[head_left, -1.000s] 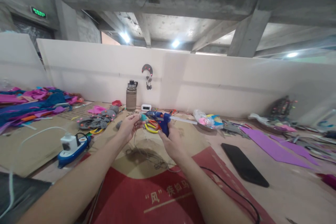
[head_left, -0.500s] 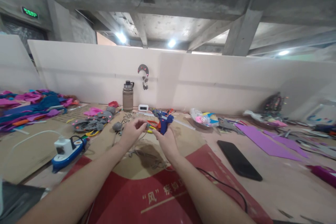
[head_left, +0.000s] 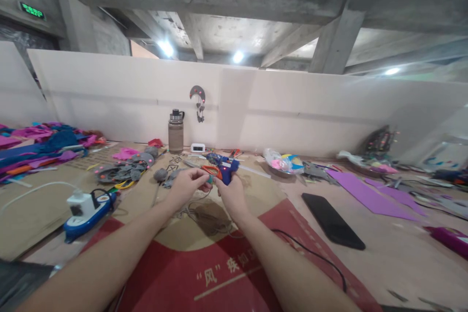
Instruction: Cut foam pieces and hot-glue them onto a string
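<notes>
My left hand [head_left: 187, 186] is closed in a pinch on a small teal ball [head_left: 209, 180] held above the table. My right hand [head_left: 229, 196] grips a blue hot glue gun [head_left: 225, 171], its nozzle pointing left at the ball. Both hands meet over a brown cardboard sheet [head_left: 256, 190], with a tangle of thin string [head_left: 204, 219] lying just below them. A black cord [head_left: 310, 253] runs from the gun back toward me along my right arm.
A brown water bottle [head_left: 176, 131] and small white clock [head_left: 198, 147] stand at the white partition. Grey felt pieces [head_left: 126, 170], a blue-white power strip [head_left: 87, 207], a black phone [head_left: 332, 227], purple felt [head_left: 369, 197] and a bag of coloured balls [head_left: 283, 162] lie around.
Both hands have dropped lower and closed together. The glue gun's nozzle has moved up to the teal ball in my left hand. The view has shifted slightly left.
</notes>
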`<state>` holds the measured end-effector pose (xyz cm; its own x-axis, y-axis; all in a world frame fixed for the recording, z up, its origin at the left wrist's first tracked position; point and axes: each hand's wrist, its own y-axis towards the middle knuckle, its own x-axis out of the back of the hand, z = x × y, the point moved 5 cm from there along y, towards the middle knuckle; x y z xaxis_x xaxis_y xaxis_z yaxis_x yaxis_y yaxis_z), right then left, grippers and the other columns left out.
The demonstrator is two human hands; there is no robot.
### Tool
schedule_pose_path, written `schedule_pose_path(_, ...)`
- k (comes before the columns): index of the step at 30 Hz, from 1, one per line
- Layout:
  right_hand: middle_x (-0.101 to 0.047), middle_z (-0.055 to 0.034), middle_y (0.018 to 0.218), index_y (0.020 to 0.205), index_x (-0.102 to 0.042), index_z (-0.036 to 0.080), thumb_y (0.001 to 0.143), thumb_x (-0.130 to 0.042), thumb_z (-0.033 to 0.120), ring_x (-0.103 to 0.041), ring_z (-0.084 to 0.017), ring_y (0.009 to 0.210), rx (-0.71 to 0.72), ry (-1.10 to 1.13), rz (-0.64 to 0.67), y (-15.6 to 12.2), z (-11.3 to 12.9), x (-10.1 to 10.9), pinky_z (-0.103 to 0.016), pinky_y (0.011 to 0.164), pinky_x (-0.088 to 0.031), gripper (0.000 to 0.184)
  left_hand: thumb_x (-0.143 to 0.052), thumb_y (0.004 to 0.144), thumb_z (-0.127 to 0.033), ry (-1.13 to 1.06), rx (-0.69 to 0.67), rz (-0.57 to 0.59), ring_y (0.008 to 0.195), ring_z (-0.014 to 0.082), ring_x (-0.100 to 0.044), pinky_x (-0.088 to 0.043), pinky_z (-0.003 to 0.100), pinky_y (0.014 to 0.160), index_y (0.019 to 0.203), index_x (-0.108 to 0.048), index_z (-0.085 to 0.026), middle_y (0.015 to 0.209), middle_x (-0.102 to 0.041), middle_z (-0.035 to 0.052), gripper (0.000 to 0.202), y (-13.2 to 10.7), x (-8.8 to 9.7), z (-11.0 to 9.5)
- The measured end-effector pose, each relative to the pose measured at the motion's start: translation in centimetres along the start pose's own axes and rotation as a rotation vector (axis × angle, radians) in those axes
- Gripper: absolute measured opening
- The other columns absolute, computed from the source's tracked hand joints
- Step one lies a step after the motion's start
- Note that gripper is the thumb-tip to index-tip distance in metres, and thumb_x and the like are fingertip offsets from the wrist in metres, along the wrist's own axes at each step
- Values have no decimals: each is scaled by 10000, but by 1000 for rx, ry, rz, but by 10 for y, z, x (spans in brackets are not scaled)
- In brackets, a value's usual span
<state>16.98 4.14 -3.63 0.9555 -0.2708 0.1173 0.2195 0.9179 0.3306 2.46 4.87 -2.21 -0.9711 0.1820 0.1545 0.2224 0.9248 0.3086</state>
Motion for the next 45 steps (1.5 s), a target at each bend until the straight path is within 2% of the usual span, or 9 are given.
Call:
schedule_pose_path(5,-581,-2,615,930,-575,114,669,-606,368,-498,-115,477,-31,35,-35,3,-1,3,-228,474,-391,365,-682,688,-383,-232,91,33,693,159,-636,-512,307,708,894,-656,-122,777,-690,72,334,3,-4,6)
schedule_pose_path(8,-551,22,591,903,-557,124,660,-611,375,-469,-100,434,-85,89,-13,3,-5,1,-222,432,-374,353,-734,635,-327,-268,118,11,665,145,-628,-510,291,678,879,-656,-118,764,-687,62,330,2,-4,7)
schedule_pose_path(11,-511,49,557,878,-540,136,649,-625,381,-454,-92,426,-86,134,9,3,-8,-2,-210,412,-361,346,-736,629,-316,-254,129,-7,639,141,-622,-505,276,651,806,-653,-115,710,-678,50,280,2,-3,8)
schedule_pose_path(17,-488,64,512,857,-525,144,660,-621,409,-450,-89,409,-74,167,28,2,-7,-5,-202,404,-362,343,-679,684,-362,-161,109,-19,511,103,-561,-456,231,531,792,-633,-120,655,-669,49,269,5,5,13)
schedule_pose_path(26,-473,69,459,803,-495,163,679,-592,399,-452,-103,390,-109,185,-34,11,-14,6,-216,402,-369,284,-693,633,-397,-145,113,-198,465,99,-529,-352,193,423,748,-581,-123,589,-635,39,317,11,26,13)
schedule_pose_path(31,-502,47,527,839,-520,150,694,-561,384,-470,-100,412,-126,197,-45,16,-25,8,-214,414,-384,279,-662,657,-424,-106,105,-184,400,68,-456,-267,171,373,773,-576,-129,532,-605,19,329,11,28,15)
schedule_pose_path(35,-510,49,546,841,-525,157,693,-559,376,-471,-97,421,-136,175,-68,18,-30,11,-210,418,-375,267,-652,664,-425,-114,96,-188,383,54,-416,-253,161,366,787,-573,-133,507,-582,-1,327,13,30,20)
schedule_pose_path(41,-467,71,486,792,-511,170,689,-565,398,-439,-96,406,-115,177,-80,15,-22,14,-212,414,-358,256,-649,657,-457,-100,97,-203,365,59,-397,-252,166,364,789,-579,-136,485,-566,-8,354,15,34,30)
schedule_pose_path(45,-455,71,464,772,-508,176,695,-566,414,-435,-105,407,-62,210,-74,13,-16,13,-217,409,-351,257,-643,672,-452,-79,85,-175,355,54,-372,-234,171,364,786,-584,-136,484,-557,-13,341,15,34,30)
